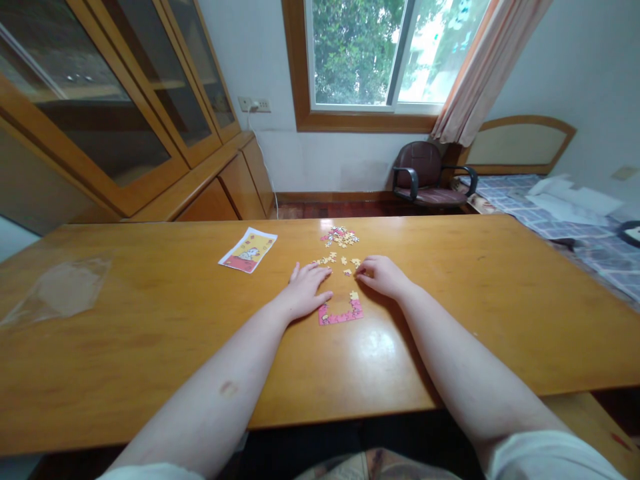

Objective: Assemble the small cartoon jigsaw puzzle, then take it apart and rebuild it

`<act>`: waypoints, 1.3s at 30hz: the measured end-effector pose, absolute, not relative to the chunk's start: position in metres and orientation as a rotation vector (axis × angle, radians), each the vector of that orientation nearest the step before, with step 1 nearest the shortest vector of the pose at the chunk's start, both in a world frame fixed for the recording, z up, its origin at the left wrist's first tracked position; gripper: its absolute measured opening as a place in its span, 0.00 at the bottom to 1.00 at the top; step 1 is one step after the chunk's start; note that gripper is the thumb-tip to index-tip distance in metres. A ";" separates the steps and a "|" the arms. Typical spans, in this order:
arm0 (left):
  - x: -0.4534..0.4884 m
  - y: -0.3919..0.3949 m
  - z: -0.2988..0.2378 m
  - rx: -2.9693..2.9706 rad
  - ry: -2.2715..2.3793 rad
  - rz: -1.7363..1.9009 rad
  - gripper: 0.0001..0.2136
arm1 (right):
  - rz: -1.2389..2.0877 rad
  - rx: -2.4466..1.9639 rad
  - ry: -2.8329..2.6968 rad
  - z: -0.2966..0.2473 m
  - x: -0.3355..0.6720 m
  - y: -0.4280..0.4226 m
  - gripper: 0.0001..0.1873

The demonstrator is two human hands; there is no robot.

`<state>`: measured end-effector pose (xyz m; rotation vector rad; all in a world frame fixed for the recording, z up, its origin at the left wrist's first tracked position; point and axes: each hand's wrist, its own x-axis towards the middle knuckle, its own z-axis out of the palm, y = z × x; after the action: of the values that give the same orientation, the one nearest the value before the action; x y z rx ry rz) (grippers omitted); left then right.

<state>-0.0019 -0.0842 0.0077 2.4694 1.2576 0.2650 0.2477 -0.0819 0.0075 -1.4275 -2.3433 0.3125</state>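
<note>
My left hand lies flat on the table with its fingers spread, its thumb beside the upper left end of a partly joined jigsaw puzzle. That puzzle is a pink U-shaped border with a yellow piece at its upper right. My right hand is closed, fingertips pinched together by the loose yellow puzzle pieces; whatever is between them is too small to make out. Another loose piece lies between the hands. Beyond them is a heap of mixed puzzle pieces.
A picture sheet in yellow and pink lies left of the pieces on the wooden table. A clear plastic bag rests at the far left. Past the table stand a glass-door cabinet, an armchair and a bed.
</note>
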 end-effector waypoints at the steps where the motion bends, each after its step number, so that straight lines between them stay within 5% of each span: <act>1: -0.002 -0.085 0.009 2.470 1.243 0.261 0.26 | 0.291 -1.449 -2.328 0.008 0.247 -0.082 0.07; 27: 0.000 -0.088 0.010 2.535 1.136 0.195 0.19 | 0.197 -1.372 -2.411 0.008 0.213 -0.093 0.15; 39: -0.003 -0.088 0.017 2.555 1.085 0.364 0.15 | 0.247 -1.354 -2.454 0.005 0.217 -0.090 0.07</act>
<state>-0.0025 -0.0882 0.0165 2.5552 1.0846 0.3644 0.2172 -0.0902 0.0053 -1.3538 -2.4544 0.2466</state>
